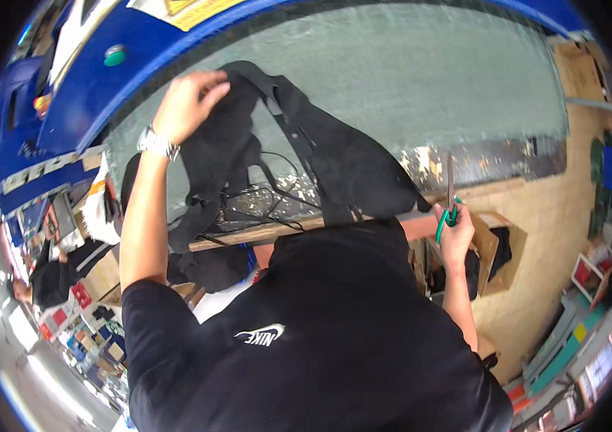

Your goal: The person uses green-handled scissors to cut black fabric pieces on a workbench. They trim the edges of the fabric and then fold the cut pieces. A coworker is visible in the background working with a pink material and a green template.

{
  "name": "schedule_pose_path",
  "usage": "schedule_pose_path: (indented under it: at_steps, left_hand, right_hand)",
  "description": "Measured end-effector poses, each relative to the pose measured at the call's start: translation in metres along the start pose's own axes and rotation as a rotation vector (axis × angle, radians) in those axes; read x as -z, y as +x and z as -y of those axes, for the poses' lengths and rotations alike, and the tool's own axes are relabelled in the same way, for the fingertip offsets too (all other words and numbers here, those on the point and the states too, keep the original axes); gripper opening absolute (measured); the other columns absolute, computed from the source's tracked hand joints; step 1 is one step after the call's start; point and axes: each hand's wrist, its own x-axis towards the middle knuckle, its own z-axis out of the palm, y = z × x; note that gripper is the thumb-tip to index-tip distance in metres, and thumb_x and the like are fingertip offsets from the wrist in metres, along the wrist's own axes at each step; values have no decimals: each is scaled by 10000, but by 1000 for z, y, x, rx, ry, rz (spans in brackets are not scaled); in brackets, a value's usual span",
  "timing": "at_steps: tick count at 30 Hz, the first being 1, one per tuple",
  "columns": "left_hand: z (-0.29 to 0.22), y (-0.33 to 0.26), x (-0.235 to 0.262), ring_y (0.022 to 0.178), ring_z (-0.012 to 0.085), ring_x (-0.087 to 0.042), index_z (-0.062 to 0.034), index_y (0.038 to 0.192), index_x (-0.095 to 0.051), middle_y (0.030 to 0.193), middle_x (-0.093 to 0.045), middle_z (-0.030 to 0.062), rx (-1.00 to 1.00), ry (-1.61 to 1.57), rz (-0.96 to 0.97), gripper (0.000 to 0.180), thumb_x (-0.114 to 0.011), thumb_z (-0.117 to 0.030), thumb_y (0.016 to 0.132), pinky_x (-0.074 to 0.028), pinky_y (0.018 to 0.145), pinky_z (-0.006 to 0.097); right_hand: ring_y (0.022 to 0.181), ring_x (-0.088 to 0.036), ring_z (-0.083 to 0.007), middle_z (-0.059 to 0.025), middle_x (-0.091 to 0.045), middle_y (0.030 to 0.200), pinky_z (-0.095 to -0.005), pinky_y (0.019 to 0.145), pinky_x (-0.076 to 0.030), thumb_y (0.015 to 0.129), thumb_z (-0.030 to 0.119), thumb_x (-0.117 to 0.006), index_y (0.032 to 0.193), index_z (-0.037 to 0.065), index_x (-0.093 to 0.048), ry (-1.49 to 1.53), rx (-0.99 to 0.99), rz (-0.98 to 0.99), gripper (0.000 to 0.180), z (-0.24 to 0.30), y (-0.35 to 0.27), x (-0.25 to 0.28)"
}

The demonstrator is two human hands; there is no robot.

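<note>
A large piece of black cloth (349,155) with cut-out gaps and thin straps or strips lies over the near part of a grey-green work surface. At its far left end my left hand (189,101), with a metal watch on the wrist, has its fingers and thumb closed at the cloth's edge. Out to the right, my right hand (457,234) grips scissors (450,209) by their green handles, the blades pointing away from me. Beside that hand is the cloth's right corner. Whether the blades stand apart is hard to make out.
The grey-green surface (421,72) has a worn near strip and a wooden front edge (263,235). Blue machinery (83,93) with a green button borders the far left. A cardboard box (504,252) with black pieces stands below right. Another person (50,281) is at the left.
</note>
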Motion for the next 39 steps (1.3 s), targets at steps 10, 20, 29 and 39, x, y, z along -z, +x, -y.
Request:
schedule_pose_path:
  at_steps: [10, 20, 29, 39]
  left_hand:
    - [-129, 38, -164, 1149, 232, -494, -135, 1165, -659, 1148, -580, 29, -495, 54, 280, 468, -748, -390, 783, -410, 885, 455]
    - [-127, 73, -136, 791, 245, -667, -44, 939, -656, 823, -675, 134, -499, -387, 397, 239, -634, -282, 932, -504, 750, 354]
    - [-127, 154, -66, 748, 290, -667, -2, 918, -692, 802, -688, 167, -268, -134, 195, 277, -627, -270, 917, -498, 702, 375]
    - [-104, 151, -76, 718, 86, -592, -13, 956, -713, 777, -689, 33, -233, -265, 116, 374, -643, -380, 934, -486, 726, 290]
  right_hand:
    - [1005, -579, -142, -51, -580, 1075, -317, 917, -490, 864, 6, -713, 974, 99, -487, 980, -252, -113, 267, -77, -32, -89]
    - [783, -673, -196, -84, -622, 813, -313, 721, -552, 924, 42, -637, 840, 68, -455, 784, -128, -237, 202, -13, -49, -24]
    - [670, -596, -132, -23, -587, 753, -271, 636, -495, 983, 419, -561, 981, 45, -567, 570, 1, 473, 374, 62, -43, 15]
    - [759, -602, -173, -70, -545, 851, -315, 745, -526, 913, 760, -305, 1012, 17, -537, 749, -392, 757, 785, 82, -47, -55]
